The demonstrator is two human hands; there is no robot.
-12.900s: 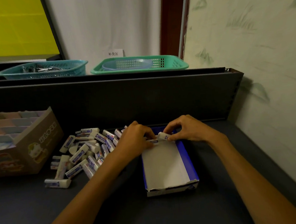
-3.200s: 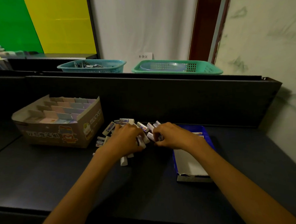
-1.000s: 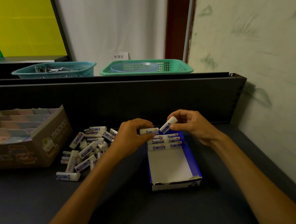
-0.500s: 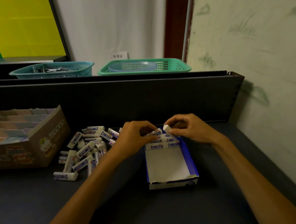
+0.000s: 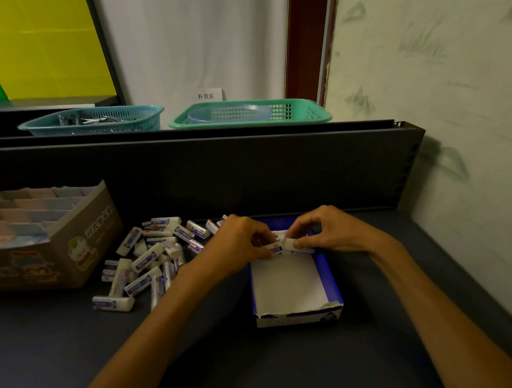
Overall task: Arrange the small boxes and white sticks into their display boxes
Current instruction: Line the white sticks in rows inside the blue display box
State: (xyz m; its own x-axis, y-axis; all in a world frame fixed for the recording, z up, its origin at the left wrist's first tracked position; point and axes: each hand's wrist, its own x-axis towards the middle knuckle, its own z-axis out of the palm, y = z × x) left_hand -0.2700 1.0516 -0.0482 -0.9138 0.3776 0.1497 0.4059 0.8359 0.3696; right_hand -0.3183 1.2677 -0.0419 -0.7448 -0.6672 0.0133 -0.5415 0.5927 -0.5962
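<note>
A blue display box (image 5: 328,276) with a white floor lies open on the dark shelf, its far end partly filled with rows of white sticks. Over that far end my left hand (image 5: 239,242) pinches a white stick (image 5: 272,248) with a blue label. My right hand (image 5: 332,231) pinches another white stick (image 5: 288,243) beside it, the two sticks end to end. Both hands hide most of the filled rows. A loose pile of white sticks (image 5: 150,257) lies left of the box.
A brown cardboard display box (image 5: 72,247) with pastel small boxes stands at the left. A dark back panel (image 5: 205,173) rises behind the shelf; a teal basket (image 5: 94,121) and a green basket (image 5: 250,114) sit above it. A wall closes the right side.
Both hands have lowered their sticks from above the box down onto the row at its far end. The camera has tilted slightly.
</note>
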